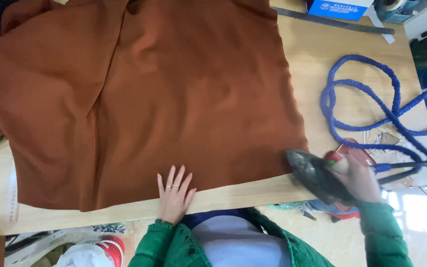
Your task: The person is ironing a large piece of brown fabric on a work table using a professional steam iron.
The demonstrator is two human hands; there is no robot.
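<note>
- The left hand (175, 194) lies flat, palm down, fingers (172, 177) straight and slightly spread, holding nothing; the fingertips press on the near hem of the rust-brown cloth (144, 99), while the heel of the hand rests on the bare wooden table (317, 54).
- Rings show on two of those fingers, and a green sleeve (159, 244) covers the wrist.
- The right hand (359, 178) is curled tight around the handle of a dark iron (315, 175), which it holds tipped up at the table's near right edge, the pointed nose just beside the cloth's right corner.
- A red-and-green knob (333, 159) on the iron shows by the thumb.
- The cloth is spread wide across most of the table, smooth near the hands, with soft folds toward the far left.
- A blue corded hose (366, 106) loops over the bare tabletop to the right of the cloth and runs back toward the iron.
- At the far edge stand a blue box (339, 9), its contents hidden, and a teal holder (396, 9) in which a roll of tape seems to sit.
- A long grey ruler (332, 21) lies just in front of the box.
- Below the table, left, a white bag (82, 254) rests beside a red-and-white shoe (112, 245); what the bag holds cannot be told.
</note>
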